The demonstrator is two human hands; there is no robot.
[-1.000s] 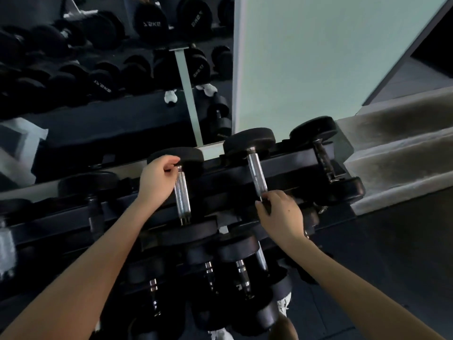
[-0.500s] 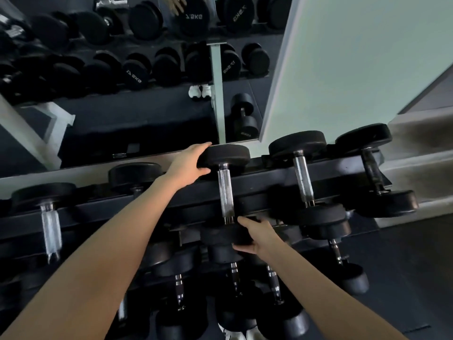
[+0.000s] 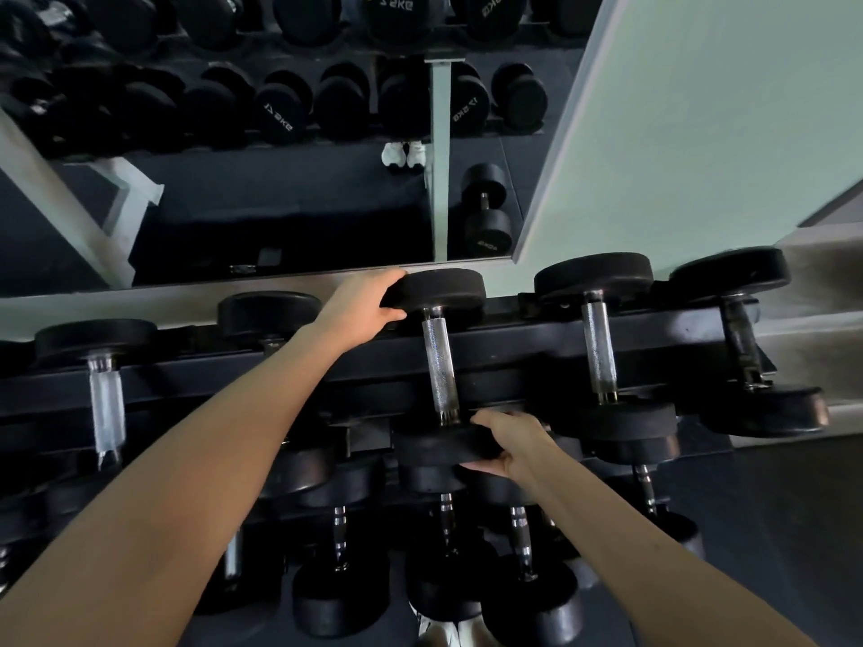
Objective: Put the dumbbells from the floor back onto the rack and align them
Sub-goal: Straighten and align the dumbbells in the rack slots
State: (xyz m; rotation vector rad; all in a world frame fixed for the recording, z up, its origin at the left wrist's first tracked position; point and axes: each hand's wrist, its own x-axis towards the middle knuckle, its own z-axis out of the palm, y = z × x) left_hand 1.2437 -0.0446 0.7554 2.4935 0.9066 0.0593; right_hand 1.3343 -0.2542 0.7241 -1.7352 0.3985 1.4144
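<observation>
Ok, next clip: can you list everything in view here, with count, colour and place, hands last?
held dumbbell: one, black heads, metal handle, middle of the rack's top tier.
other top-tier dumbbells: four, black heads, two on each side of the held one; one is partly hidden by the left arm.
lower dumbbells: several, black, on the tiers below; exact count unclear.
rack: one, black, across the middle of the view.
mirror: one, behind the rack, reflecting more black dumbbells and white shoes.
wall: pale green, upper right.
floor: dark, lower right.
left hand: grips the held dumbbell's far head.
right hand: grips its near head.
</observation>
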